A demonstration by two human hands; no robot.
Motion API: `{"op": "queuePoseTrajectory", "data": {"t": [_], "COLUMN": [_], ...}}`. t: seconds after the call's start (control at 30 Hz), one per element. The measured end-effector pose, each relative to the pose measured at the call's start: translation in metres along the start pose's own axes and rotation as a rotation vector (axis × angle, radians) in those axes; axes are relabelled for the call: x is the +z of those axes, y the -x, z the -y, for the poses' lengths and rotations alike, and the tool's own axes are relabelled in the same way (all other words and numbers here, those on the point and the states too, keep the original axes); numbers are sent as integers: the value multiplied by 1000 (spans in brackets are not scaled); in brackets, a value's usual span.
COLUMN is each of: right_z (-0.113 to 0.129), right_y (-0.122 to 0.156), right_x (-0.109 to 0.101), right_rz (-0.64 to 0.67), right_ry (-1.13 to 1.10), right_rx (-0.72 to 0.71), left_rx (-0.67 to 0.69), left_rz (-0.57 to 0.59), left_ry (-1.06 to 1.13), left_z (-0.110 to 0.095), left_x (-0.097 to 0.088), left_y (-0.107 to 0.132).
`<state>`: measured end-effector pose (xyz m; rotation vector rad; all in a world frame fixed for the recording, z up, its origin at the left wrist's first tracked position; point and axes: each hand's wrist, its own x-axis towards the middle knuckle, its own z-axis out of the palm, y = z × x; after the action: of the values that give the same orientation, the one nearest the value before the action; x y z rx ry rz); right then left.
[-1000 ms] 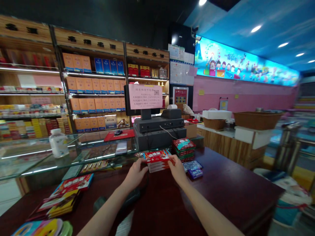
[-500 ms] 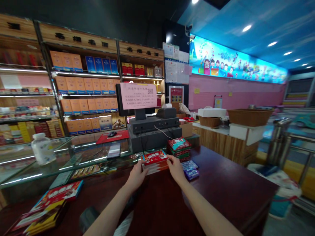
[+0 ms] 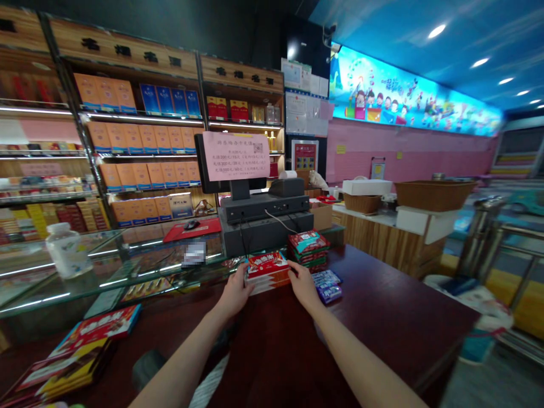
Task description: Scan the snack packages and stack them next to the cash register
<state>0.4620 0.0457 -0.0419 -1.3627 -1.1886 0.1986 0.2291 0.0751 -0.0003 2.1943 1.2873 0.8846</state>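
Observation:
A stack of flat red snack packs (image 3: pixel 267 265) stands on the dark red counter, in front of the cash register. My left hand (image 3: pixel 234 290) presses its left end, thumb at the near side and fingers along the edge. At the right end, my right hand (image 3: pixel 302 284) grips the packs with bent fingers. Just beyond the right hand is a pile of red and green snack bags (image 3: pixel 309 247). Blue-purple packets (image 3: pixel 327 286) lie beside that hand.
A grey cash register (image 3: pixel 266 209) stands behind the stack. More red packs (image 3: pixel 100 328) and yellow packs (image 3: pixel 76 368) lie at the left front. A clear plastic jar (image 3: pixel 68 252) sits on the glass showcase (image 3: pixel 114 266). A dark object, partly hidden, is by my left forearm.
The top red pack has come down level onto the stack, and both hands now hold the stack's ends. The camera view has shifted slightly.

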Motion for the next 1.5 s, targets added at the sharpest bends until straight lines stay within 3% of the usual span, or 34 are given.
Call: {"op": "queuePoseTrajectory", "data": {"t": [1.5], "right_z": [-4], "right_y": [-2], "right_x": [0], "right_rz": [180], "right_ry": [137], "right_rx": [-30], "left_rx": [13], "left_rz": [19], "left_ry": [-45], "left_z": [7], "left_x": [-1], "left_y": [2]}}
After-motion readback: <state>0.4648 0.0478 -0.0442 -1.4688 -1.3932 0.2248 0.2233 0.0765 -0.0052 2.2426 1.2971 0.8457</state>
